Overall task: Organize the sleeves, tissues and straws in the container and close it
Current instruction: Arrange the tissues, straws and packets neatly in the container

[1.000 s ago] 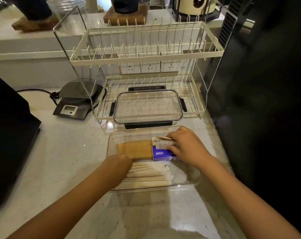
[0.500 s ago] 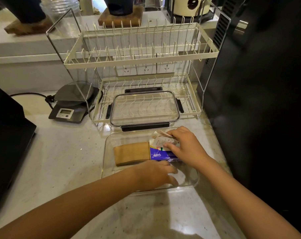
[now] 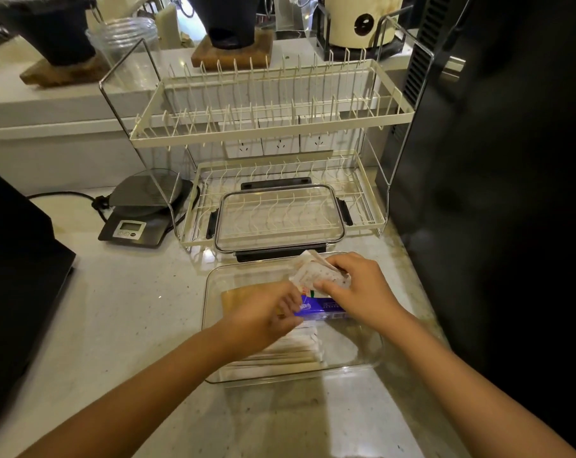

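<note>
A clear plastic container [image 3: 362, 361] stands open on the counter in front of me. Inside lie brown cardboard sleeves [image 3: 243, 294] at the back left, white wrapped straws [image 3: 300, 345] along the front, and tissue packs at the back right: a blue pack [image 3: 323, 309] and a white pack [image 3: 316, 276]. My right hand [image 3: 362, 292] grips the white pack, tilted up above the blue one. My left hand [image 3: 263, 315] hovers over the sleeves with its blurred fingertips at the blue pack's left end. The clear lid [image 3: 278, 218] with black clips lies in the dish rack.
A two-tier cream dish rack [image 3: 273, 127] stands behind the container. A digital scale [image 3: 141, 213] sits to its left, with a cord. A tall black appliance [image 3: 494, 160] fills the right side and a black machine [image 3: 16, 276] the left. Pots on wooden blocks stand on the back ledge.
My left hand moved from the straws back and up to the blue tissue pack. My right hand lifted and tilted the white pack.
</note>
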